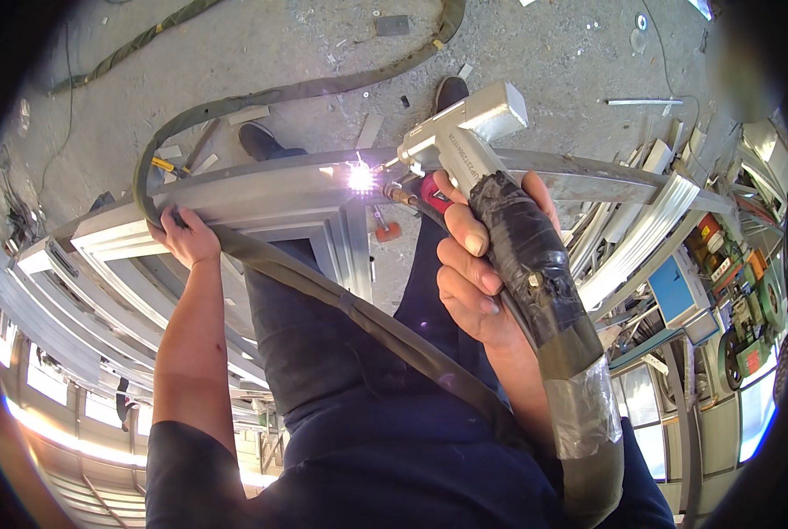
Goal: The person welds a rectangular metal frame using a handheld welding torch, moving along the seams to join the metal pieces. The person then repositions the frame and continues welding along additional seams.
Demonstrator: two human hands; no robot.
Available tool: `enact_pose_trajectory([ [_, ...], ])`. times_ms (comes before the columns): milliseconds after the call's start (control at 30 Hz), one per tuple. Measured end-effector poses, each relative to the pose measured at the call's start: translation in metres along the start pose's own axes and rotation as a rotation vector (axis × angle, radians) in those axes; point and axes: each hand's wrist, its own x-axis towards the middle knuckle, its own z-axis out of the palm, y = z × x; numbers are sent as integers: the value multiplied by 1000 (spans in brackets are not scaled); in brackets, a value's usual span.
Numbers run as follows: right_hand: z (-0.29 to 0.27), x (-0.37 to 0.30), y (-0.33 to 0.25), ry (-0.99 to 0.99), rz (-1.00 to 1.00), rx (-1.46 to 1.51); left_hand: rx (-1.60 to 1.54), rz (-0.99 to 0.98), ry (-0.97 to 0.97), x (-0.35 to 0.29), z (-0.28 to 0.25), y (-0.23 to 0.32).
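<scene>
My right hand (478,256) is wrapped around the black-taped grip of a silver handheld welding gun (473,132). The gun's nozzle points left, and a bright white-violet glare (359,178) burns just off it, at the corner of a grey metal frame (235,198). A thin wire-feed tube with a brass-coloured tip (400,194) runs up to the same spot; the glare hides the joint itself. At the frame's left part, my left hand (186,238) closes around a dark sleeved hose (297,282), close against the metal. That hose crosses my lap toward the lower right.
More metal frames (85,291) lie stacked at the left. Long metal profiles (645,229) are piled at the right, near a blue panel (676,289) and green machinery (755,309). The hose loops over the concrete floor (306,44), where offcuts and a yellow-handled tool (163,164) lie.
</scene>
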Motion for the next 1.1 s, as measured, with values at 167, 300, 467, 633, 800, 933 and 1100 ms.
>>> enact_pose_trajectory([
  [167, 11, -1, 1, 72, 12, 5, 8, -7, 3, 0, 0, 1],
  [300, 15, 8, 0, 23, 11, -80, -17, 8, 22, 0, 3, -7],
  [467, 9, 21, 0, 28, 21, -109, -34, 15, 36, -5, 2, -8],
  [633, 7, 29, -1, 67, 37, -136, -78, 70, 58, -9, -2, -8],
  [800, 4, 36, -1, 67, 72, -141, -93, 55, 63, -11, -5, -6],
  [933, 5, 37, 1, 74, 97, -157, -97, 85, 65, -12, -8, -4],
  [1100, 7, 34, 3, 90, 95, -178, -111, 71, 61, -13, -9, -1],
])
